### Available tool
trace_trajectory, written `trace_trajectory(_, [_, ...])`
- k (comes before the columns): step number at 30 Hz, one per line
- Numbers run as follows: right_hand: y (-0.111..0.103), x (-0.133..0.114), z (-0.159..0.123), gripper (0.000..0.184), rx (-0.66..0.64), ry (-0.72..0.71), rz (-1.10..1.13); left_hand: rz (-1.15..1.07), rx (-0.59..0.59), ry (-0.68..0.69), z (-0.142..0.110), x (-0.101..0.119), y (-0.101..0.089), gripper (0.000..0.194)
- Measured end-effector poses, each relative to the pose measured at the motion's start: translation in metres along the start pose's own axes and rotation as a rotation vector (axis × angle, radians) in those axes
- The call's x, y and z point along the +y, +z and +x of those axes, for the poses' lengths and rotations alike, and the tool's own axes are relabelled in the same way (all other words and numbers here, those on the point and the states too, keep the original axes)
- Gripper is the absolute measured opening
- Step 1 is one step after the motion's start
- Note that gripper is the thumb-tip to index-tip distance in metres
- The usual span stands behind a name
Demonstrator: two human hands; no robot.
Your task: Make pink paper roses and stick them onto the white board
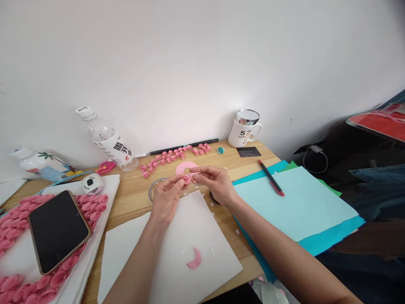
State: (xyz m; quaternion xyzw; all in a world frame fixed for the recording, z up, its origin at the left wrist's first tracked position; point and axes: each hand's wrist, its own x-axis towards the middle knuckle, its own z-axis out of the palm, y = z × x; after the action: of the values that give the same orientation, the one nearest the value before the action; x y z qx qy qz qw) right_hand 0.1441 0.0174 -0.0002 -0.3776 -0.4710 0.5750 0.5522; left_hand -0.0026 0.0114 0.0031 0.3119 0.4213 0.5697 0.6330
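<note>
My left hand (166,198) pinches a small pink paper roll (186,180) between thumb and fingertips above the table's middle. The fingers of my right hand (218,183) are closed on the same pink paper from the other side. Just behind my fingertips is a curved pink paper piece (181,167); whether it joins the roll I cannot tell. Below my wrists lies a white board (180,236) with a pink crescent scrap (194,259) on it. A roll of clear tape (151,191) is partly hidden behind my left hand.
Several rolled pink paper flowers (169,156) line the back, near a black pen (186,146). A bottle (109,137) and a mug (240,134) stand by the wall. At left, a phone (60,230) rests on a flower-covered board; blue paper sheets (294,202) and a marker (271,178) lie right.
</note>
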Motion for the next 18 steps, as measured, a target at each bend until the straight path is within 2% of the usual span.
trace_trajectory(5, [0.005,0.006,-0.002,0.013,-0.068,-0.214,-0.086,-0.237,-0.055,-0.188,0.002,0.005,-0.001,0.013])
trace_trajectory(11, [0.010,0.007,-0.006,0.018,-0.095,-0.391,-0.209,-0.449,-0.089,-0.325,0.002,0.005,-0.002,0.011])
trace_trajectory(14, [0.010,0.007,-0.007,0.021,-0.069,-0.515,-0.396,-0.484,-0.099,-0.363,0.001,0.006,-0.002,0.011])
trace_trajectory(18, [0.009,0.009,-0.011,0.025,-0.057,-0.676,-0.586,-0.431,-0.133,-0.332,0.001,0.006,-0.004,0.009])
